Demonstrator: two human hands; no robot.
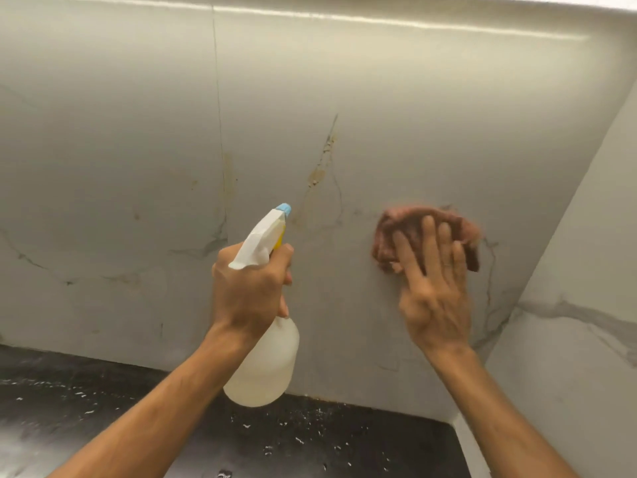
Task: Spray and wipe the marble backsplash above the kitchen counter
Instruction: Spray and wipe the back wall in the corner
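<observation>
Work is under way but, by my judgement, well short of finished. The pale grey-veined marble backsplash (138, 132) carries yellow-brown streaks and spots (317, 174) near its middle, between the two hands, and fainter marks along the vertical joint (227, 167) to the left; these look not yet wiped. The right hand (434, 288) lies flat on the wall, its grip spread with straight fingers pressing a crumpled reddish-brown cloth (406, 225) against the marble near the right-hand corner. The cloth is blurred, so a wiping stroke is likely in progress. The left hand (251, 288) has its grip curled round the neck of a translucent white plastic spray bottle (265, 367), held above the dark speckled stone counter (103, 408). The bottle's blue nozzle tip (284, 209) is aimed at the stained patch. The bottle appears to hold pale liquid, but its level cannot be read through the cloudy wall.
</observation>
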